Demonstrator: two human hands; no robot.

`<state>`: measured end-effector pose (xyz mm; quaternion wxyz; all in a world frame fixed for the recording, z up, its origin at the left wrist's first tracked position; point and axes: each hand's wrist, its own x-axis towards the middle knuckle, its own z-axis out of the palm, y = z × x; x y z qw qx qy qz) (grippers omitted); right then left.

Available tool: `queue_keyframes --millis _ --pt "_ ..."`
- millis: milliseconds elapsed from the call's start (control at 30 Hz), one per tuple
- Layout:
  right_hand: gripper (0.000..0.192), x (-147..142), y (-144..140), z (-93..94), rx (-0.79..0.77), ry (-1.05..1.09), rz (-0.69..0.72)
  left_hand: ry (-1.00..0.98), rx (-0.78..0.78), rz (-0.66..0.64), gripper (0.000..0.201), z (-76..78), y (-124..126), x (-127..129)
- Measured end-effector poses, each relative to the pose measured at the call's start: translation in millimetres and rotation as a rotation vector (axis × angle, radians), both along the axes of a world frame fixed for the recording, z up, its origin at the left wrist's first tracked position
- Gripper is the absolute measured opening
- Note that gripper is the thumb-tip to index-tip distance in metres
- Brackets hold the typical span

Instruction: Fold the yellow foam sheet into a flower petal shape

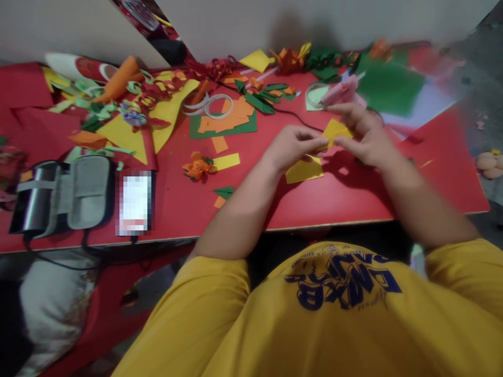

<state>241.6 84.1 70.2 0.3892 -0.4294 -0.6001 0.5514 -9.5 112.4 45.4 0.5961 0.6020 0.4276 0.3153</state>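
Between my two hands, just above the red table, is a small piece of yellow paper (pixel 336 130). My left hand (pixel 301 145) pinches its left edge with thumb and fingertips. My right hand (pixel 363 133) grips the right side, its thumb at the lower edge and its fingers raised behind. Under the hands a second yellow paper piece (pixel 304 171) lies flat. Beyond the right hand rests a pink glue gun (pixel 342 91), its cord running over the table. An orange paper flower (pixel 199 165) lies left of my left forearm, touching a yellow strip (pixel 227 162).
A roll of tape (pixel 219 106) sits by orange scraps. Green sheets (pixel 391 86) lie at the back right. Colourful paper pieces crowd the back and left. An open case (pixel 89 191) and a phone (pixel 134 203) are at the front left, with cables hanging over the table edge.
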Motion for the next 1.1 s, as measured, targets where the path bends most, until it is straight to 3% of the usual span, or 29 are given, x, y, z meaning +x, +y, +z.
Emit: queue_keyframes --millis 167,367,600,900,1100 --pt "0.065 -2.4 1.8 2.5 -0.061 -0.009 -0.057 0.012 0.048 0.019 0.047 1.7 -1.9 3.3" --pt "0.048 -1.7 6.7 0.7 -0.195 0.031 0.04 0.031 0.074 0.03 0.044 0.2 -1.3 5.1" --pt "0.04 -1.2 10.1 -2.5 -0.089 -0.038 -0.048 0.047 0.164 0.045 0.042 -5.9 1.0 4.8" --pt "0.039 -0.7 13.8 -8.9 0.1 -0.135 -0.092 0.01 0.477 0.137 0.037 -5.3 -7.8 13.5" --pt "0.041 0.5 16.5 -14.7 0.204 -0.165 -0.128 0.025 0.668 0.182 0.037 -14.2 0.2 8.5"
